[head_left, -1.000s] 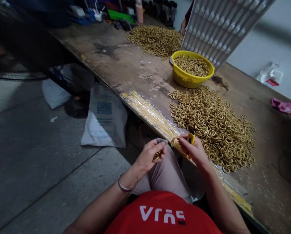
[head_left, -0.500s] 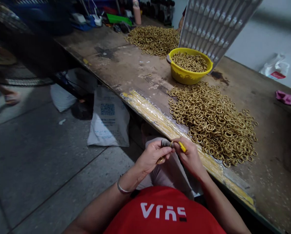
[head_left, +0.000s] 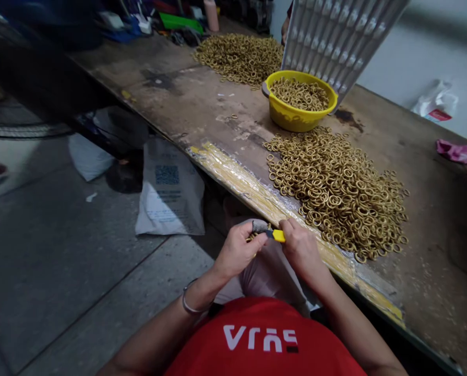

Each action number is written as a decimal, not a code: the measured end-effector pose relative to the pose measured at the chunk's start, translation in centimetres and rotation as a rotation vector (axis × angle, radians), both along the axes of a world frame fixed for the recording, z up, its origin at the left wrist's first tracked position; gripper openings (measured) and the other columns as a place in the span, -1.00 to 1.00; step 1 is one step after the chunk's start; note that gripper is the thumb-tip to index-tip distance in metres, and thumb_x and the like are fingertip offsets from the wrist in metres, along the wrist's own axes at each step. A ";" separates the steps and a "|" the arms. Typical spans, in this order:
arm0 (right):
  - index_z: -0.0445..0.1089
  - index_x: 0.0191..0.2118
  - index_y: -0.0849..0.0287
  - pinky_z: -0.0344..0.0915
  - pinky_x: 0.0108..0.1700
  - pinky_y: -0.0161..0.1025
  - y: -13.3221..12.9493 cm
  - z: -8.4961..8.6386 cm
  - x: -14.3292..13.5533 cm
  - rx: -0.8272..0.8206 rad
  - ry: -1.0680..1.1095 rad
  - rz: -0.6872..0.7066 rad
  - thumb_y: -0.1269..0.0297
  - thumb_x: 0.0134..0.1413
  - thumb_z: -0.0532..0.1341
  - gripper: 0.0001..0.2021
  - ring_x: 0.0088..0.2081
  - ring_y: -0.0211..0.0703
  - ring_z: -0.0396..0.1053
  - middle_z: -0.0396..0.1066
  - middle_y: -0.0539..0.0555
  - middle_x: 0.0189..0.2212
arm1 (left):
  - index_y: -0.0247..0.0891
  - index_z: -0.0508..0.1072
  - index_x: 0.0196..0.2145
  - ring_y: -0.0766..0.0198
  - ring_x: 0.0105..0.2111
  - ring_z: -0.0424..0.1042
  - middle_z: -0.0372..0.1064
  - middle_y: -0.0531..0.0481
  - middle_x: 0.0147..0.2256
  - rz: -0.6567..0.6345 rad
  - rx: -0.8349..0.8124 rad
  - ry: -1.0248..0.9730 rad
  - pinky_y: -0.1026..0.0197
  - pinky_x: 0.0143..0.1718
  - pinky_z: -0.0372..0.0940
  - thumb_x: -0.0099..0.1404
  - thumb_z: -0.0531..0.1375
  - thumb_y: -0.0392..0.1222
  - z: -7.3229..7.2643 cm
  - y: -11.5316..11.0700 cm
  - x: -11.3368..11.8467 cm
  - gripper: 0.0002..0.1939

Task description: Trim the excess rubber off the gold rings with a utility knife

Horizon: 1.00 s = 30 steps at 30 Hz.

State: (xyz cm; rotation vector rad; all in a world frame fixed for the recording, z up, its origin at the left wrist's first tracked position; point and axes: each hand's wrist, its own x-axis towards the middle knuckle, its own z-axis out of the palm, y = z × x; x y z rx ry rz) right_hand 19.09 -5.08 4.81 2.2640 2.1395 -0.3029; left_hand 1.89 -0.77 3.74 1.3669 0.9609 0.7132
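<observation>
Since the earlier frames, both hands have been drawn closer together over the lap, and the yellow tool (head_left: 278, 235), held upright a second ago, is now laid nearly level. The left hand (head_left: 237, 251) is closed around a small brass ring (head_left: 252, 237), its thumb wrapped in a grey cover (head_left: 259, 226); only a sliver of the ring is seen between the fingers. The right hand (head_left: 301, 250) is pinched on the tool, whose long axis runs right to left, its dark tip pointed at the ring and touching or just short of it; which cannot be told. The ring thus lies just left of the right-hand grip, at the tool's tip. The big pile of rings (head_left: 335, 190) lies on the bench (head_left: 202, 104), well apart to the right and ahead, with the yellow bowl (head_left: 296, 117) beyond it.
</observation>
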 end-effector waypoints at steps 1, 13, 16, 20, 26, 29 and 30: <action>0.43 -0.13 0.20 0.16 -0.33 -0.27 0.6 0.0 0.4 -0.026 -0.008 -0.048 0.49 0.30 0.03 -0.76 -0.30 -0.13 0.45 0.49 0.18 -0.22 | -0.31 0.54 -0.43 0.34 -0.54 0.25 0.36 0.04 -0.55 -0.004 0.047 0.031 0.32 -0.51 0.17 0.20 0.26 -0.19 0.6 -0.2 -0.3 -0.87; 0.49 -0.25 0.19 0.02 -0.60 -0.38 1.3 -0.7 0.9 -0.248 1.536 -0.194 -0.14 0.04 0.30 -0.56 -0.66 -0.38 0.09 0.23 -0.15 -0.64 | -0.25 0.52 -0.36 0.43 -0.65 0.01 0.16 0.15 -0.61 -0.086 -0.202 -0.161 0.34 -0.61 -0.01 0.22 0.34 -0.06 -0.8 -0.5 -1.2 -0.80; 0.46 -0.26 0.18 0.00 -0.63 -0.39 0.6 -1.0 0.2 -0.209 1.707 -0.355 -0.05 -0.11 0.42 -0.58 -0.68 -0.39 0.05 0.21 -0.18 -0.69 | -0.26 0.54 -0.33 0.39 -0.59 0.09 0.22 0.11 -0.57 -0.074 -0.139 -0.133 0.33 -0.56 0.06 0.21 0.35 -0.09 -1.4 -0.6 -1.0 -0.82; 0.40 -0.31 0.17 0.01 -0.64 -0.40 0.2 -0.9 0.0 -0.215 1.801 -0.387 0.00 -0.15 0.46 -0.60 -0.70 -0.41 0.04 0.19 -0.19 -0.71 | -0.28 0.55 -0.30 0.26 -0.40 0.31 0.42 0.00 -0.41 -0.080 -0.057 -0.107 0.26 -0.34 0.26 0.21 0.34 -0.12 -1.4 -1.0 -0.6 -0.83; 0.45 -0.29 0.16 0.05 -0.63 -0.39 -0.2 0.4 0.0 -0.036 1.578 -0.361 0.00 0.03 0.36 -0.68 -0.68 -0.38 0.05 0.21 -0.16 -0.69 | -0.27 0.51 -0.30 0.28 -0.44 0.36 0.45 0.00 -0.43 -0.019 -0.107 -0.147 0.29 -0.38 0.27 0.18 0.34 -0.16 -0.8 -1.1 -0.7 -0.83; 0.51 -0.34 0.17 0.14 -0.53 -0.37 -0.4 1.2 0.3 0.059 1.379 -0.221 0.08 0.10 0.33 -0.76 -0.56 -0.33 0.20 0.36 -0.04 -0.56 | -0.28 0.49 -0.27 0.39 -0.60 0.24 0.39 0.07 -0.54 0.020 -0.235 -0.156 0.37 -0.59 0.11 0.18 0.35 -0.09 -0.4 -1.0 -1.2 -0.76; 0.52 -0.36 0.17 0.17 -0.48 -0.36 -0.4 1.3 0.4 0.085 1.339 -0.187 0.10 0.10 0.33 -0.78 -0.50 -0.30 0.25 0.40 -0.01 -0.51 | -0.28 0.49 -0.27 0.42 -0.62 0.21 0.38 0.08 -0.55 0.025 -0.261 -0.162 0.38 -0.62 0.06 0.17 0.36 -0.07 -0.3 -0.9 -1.3 -0.74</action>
